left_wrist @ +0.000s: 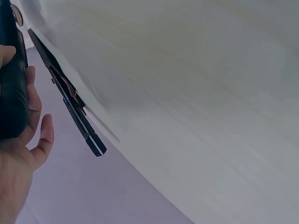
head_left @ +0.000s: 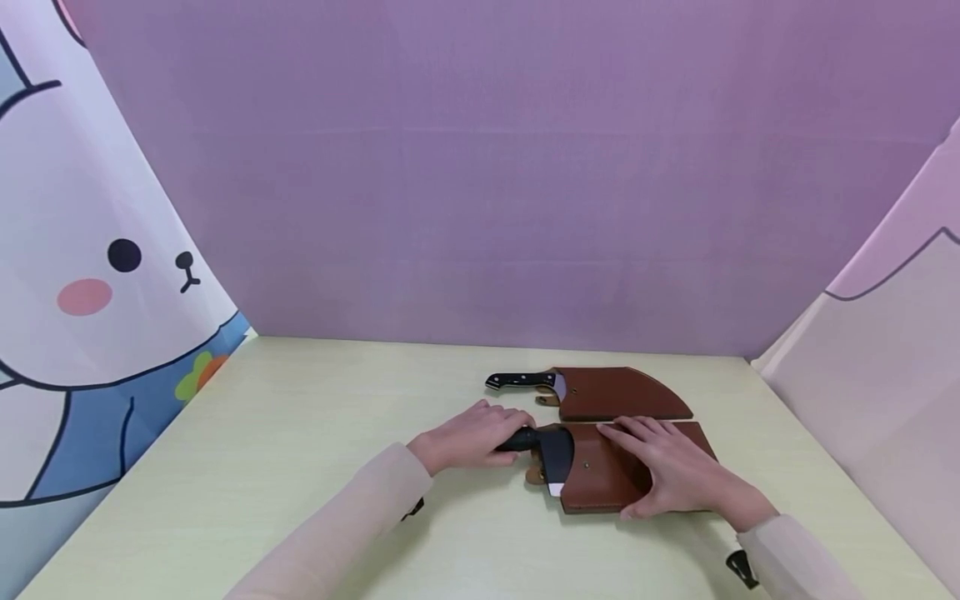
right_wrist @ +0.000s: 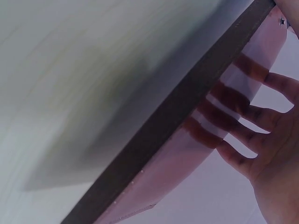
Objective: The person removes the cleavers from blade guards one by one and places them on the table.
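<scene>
A cleaver (head_left: 556,454) with a dark blade lies partly inside a brown leather sheath (head_left: 600,487). My left hand (head_left: 476,437) grips the cleaver's black handle (head_left: 516,440); in the left wrist view, fingers curl about the thick handle (left_wrist: 13,100). On the sheath rests my right hand (head_left: 671,467), its fingers spread over the upper face and the thumb by the near edge. Close up, those fingers lie fairly straight against the sheath (right_wrist: 187,149). The blade's part within the sheath is hidden.
Just behind lies a second knife with a black riveted handle (head_left: 521,380), in a curved brown sheath (head_left: 622,393). A purple cloth (head_left: 480,208) rises behind the pale table (head_left: 315,400). Printed cloths stand at left and right. Small dark objects show beside both sleeves.
</scene>
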Demonstrator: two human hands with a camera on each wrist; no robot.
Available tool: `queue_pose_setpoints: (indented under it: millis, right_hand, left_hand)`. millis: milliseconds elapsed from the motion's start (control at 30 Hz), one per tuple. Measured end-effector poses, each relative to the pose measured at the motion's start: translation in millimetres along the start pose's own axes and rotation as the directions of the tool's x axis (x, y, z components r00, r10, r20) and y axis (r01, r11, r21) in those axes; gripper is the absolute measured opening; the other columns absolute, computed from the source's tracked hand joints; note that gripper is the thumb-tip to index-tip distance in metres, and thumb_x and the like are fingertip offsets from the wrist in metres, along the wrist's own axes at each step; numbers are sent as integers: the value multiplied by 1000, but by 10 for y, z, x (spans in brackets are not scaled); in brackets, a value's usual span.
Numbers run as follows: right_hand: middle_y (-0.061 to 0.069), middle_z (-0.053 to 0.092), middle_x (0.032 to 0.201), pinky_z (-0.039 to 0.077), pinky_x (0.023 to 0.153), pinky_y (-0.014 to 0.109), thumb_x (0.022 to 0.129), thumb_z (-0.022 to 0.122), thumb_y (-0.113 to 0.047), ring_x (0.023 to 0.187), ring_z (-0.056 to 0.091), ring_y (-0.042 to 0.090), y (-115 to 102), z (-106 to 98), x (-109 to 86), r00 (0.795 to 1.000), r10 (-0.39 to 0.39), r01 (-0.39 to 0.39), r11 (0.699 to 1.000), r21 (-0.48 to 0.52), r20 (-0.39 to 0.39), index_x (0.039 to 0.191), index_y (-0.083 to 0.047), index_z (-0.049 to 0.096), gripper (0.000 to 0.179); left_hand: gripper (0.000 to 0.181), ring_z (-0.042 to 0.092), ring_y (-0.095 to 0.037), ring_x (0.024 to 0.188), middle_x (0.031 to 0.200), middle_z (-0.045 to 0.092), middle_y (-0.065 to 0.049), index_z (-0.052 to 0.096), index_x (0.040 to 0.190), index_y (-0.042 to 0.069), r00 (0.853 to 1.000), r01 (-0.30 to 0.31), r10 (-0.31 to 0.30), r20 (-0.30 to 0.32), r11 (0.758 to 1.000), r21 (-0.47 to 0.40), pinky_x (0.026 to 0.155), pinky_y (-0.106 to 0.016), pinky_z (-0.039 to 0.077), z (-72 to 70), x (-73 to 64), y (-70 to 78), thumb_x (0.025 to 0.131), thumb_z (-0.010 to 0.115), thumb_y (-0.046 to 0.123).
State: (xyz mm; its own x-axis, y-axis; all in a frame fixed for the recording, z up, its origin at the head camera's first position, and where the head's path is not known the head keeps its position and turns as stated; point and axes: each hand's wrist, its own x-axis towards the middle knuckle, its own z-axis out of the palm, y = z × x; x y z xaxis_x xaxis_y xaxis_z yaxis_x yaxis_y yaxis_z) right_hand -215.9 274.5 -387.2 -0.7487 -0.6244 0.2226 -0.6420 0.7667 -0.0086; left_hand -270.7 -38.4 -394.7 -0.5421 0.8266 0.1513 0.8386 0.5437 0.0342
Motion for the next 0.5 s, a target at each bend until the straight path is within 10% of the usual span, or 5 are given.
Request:
queue_pose_setpoints:
  millis: [500]
  right_hand:
    - [16,45,135,34,91,59,54,68,-74,120,43,38,-5,13,-9,1000,-9,9,1000,16,-6,140,-19,38,106]
  left_hand:
    - [41,56,-8,90,113,61,4,44,125,20,1000,6,-6,17,1000,-11,80,-30,42,-5,-71,-50,88,57,31]
